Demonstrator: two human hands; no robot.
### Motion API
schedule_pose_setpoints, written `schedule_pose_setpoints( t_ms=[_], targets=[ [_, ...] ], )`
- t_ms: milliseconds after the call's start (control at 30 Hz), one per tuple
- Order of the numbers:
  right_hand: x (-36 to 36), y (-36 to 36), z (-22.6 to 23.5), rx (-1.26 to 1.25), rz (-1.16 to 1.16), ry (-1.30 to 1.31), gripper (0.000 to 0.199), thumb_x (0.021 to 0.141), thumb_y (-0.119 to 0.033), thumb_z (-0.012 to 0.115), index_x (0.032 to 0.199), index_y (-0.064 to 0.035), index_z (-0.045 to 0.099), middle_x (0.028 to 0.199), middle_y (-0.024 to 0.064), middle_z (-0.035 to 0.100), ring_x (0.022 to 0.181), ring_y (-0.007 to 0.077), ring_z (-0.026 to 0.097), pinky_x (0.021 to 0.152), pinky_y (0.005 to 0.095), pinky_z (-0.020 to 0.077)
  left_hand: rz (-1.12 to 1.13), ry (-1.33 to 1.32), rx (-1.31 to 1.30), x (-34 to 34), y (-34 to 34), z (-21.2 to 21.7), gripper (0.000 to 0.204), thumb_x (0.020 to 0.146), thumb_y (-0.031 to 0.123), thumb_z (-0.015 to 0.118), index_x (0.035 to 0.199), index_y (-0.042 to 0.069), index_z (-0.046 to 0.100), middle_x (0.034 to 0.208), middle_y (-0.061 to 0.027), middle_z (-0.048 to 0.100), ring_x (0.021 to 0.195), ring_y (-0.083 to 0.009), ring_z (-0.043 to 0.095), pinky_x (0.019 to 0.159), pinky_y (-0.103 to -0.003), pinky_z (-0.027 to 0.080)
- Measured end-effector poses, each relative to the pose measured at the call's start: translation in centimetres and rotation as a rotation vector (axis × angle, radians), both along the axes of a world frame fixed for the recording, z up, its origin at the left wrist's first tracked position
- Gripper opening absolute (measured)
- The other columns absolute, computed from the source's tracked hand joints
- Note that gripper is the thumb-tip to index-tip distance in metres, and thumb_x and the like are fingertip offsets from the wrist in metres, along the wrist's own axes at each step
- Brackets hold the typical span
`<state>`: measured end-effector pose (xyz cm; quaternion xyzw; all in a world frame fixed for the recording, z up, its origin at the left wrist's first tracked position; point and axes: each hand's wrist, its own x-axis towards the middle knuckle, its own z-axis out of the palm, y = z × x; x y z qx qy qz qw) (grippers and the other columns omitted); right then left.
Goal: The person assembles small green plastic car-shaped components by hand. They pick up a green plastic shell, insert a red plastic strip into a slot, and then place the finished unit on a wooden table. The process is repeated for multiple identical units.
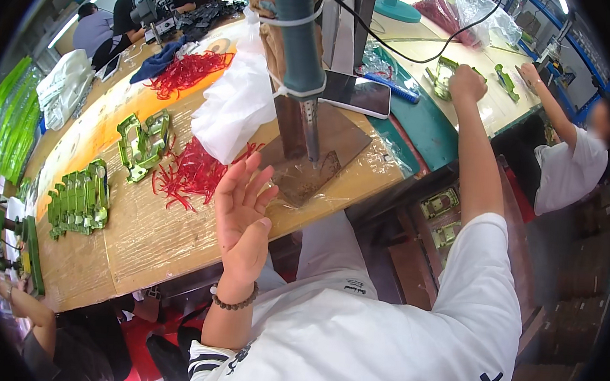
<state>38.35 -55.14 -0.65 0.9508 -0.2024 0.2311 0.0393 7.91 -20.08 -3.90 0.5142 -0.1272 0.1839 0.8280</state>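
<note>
Head view, looking down on a cardboard-covered workbench [141, 236]. The right hand [467, 83], arm stretched toward 1 o'clock, is closed over a green plastic part [443, 74]; the fist hides most of the part, so its long axis cannot be made out. The left hand [242, 211] is raised, fingers spread, gripping nothing, just in front of the bench's near edge. At 12 o'clock a teal-handled heat tool [298, 43] hangs upright, nozzle pointing down at a brown plate [313, 170]; its top is cut off. Red strands [191, 173] and green frames [143, 146] lie at 10 o'clock, with bare cardboard nearer the edge.
</note>
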Motion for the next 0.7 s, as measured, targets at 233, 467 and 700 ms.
schedule_pose_setpoints(
  t_ms=[233, 467, 700],
  targets=[
    [1.7, -7.0, -1.2, 0.116, 0.194, -0.019, 0.026, 0.075, -0.027, 0.058, 0.098, -0.0176, 0.062, 0.095, 0.0116, 0.063, 0.09, 0.0291, 0.06, 0.074, 0.0412, 0.0465, 0.056, 0.044, 0.108, 0.0, -0.4, 0.3, 0.066, 0.064, -0.004, 0.04, 0.129, 0.003, 0.029, 0.134, -0.0184, 0.031, 0.12, -0.0274, 0.038, 0.097, -0.038, 0.033],
    [8.9, -21.8, -3.2, -0.522, 0.176, -0.156, 0.04, 0.082, -0.037, 0.053, 0.114, -0.0136, 0.053, 0.107, 0.0118, 0.058, 0.089, 0.0294, 0.058, 0.072, 0.0391, 0.047, -0.12, -0.046, 0.058, 0.3, -0.2, -0.6, 0.054, 0.07, -0.007, 0.04, 0.123, 0.002, 0.037, 0.13, -0.0145, 0.039, 0.118, -0.0212, 0.041, 0.096, -0.034, 0.032],
    [-15.8, 1.3, -4.0, 0.33, 0.981, -1.244, 0.023, 0.086, -0.015, 0.051, 0.087, 0.0062, 0.06, 0.078, 0.019, 0.062, 0.065, 0.026, 0.061, 0.058, 0.0354, 0.0515, 0.843, 0.09, 0.997, -7.1, 11.6, 1.5, 0.032, 0.068, -0.005, 0.05, 0.099, 0.0, 0.057, 0.103, -0.019, 0.058, 0.099, -0.0331, 0.055, 0.086, -0.037, 0.042]
  ],
)
